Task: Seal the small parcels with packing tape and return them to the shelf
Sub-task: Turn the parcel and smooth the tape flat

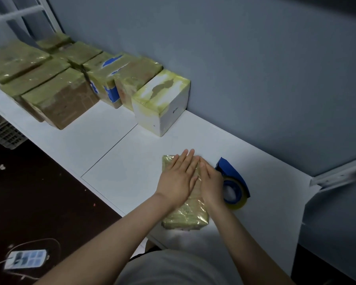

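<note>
I am facing the long white shelf board [115, 161], which is lying bare between the row of tape-wrapped cardboard boxes [60, 95] at far left and my flat, yellowish taped parcel [185, 217] near its front edge. The parcel is pointing lengthwise away from me, with the blue tape dispenser [232, 179] sitting just beside it on the right. My left hand [179, 177] and right hand [211, 182] are pressing flat on it, fingers straight, hiding its middle.

1. Just right of my right hand [211, 184], the blue tape dispenser [235, 177] blocks a sideways move.
2. Left of my left hand [178, 177], bare shelf top [115, 157] runs open to the front edge.
3. Ahead of my fingertips there is free surface up to the white box [162, 105], which ends a row of taped parcels [60, 85].
4. Beyond those, the grey wall [255, 79] closes the far side.
</note>
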